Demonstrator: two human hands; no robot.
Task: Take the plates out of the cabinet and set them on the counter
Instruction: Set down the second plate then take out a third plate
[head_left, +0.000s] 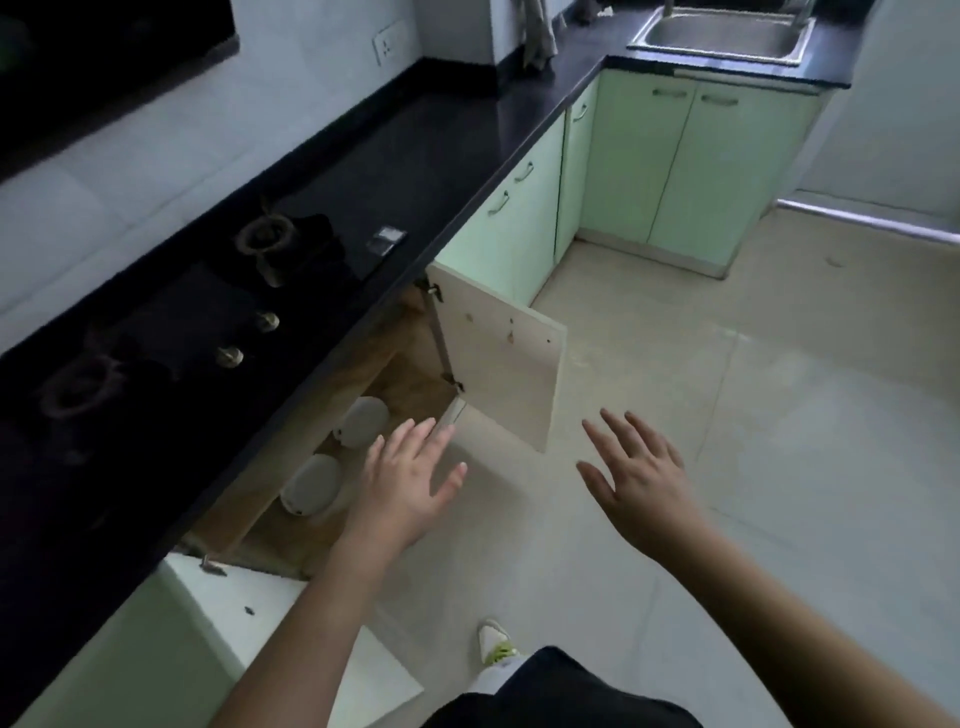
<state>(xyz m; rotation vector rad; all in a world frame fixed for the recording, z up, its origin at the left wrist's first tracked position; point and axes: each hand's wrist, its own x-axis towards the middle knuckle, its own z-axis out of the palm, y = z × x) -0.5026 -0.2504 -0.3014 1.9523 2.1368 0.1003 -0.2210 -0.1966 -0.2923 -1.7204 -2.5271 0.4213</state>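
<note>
Reaching stage: both arms are stretched toward the open cabinet, neither holding anything; by my reading the first plate is not yet picked up.
Table (457, 130): the dark top runs from 7 o'clock to 1 o'clock across the view; a built-in hob with two burners and two knobs fills its near stretch, so the bare stretch past the hob at 12 o'clock looks the likelier landing place.
Cabinet (410, 358): directly under the table edge below the hob, both doors swung out, which leaves the wooden floor inside exposed to a reach from above.
Near plate (310, 484): pale, round, lying on the cabinet floor close to the front; part of it sits in shade under the table edge.
Far plate (363, 422): same look, lying at 1 o'clock from the near plate, slightly apart from it, deeper toward the hinge side.
Left hand (410, 483): fingers straight and spread wide, palm down, empty; it hangs in front of the opening, with the near plate at its 9 o'clock and the far plate at its 11 o'clock, both near but untouched.
Open door (498, 358): stands at 12 o'clock between the two hands, held out on its hinges.
Right hand (641, 480): also wide and empty, over the floor at 3 o'clock from the left hand, well apart from both plates, probably held out for balance.
</note>
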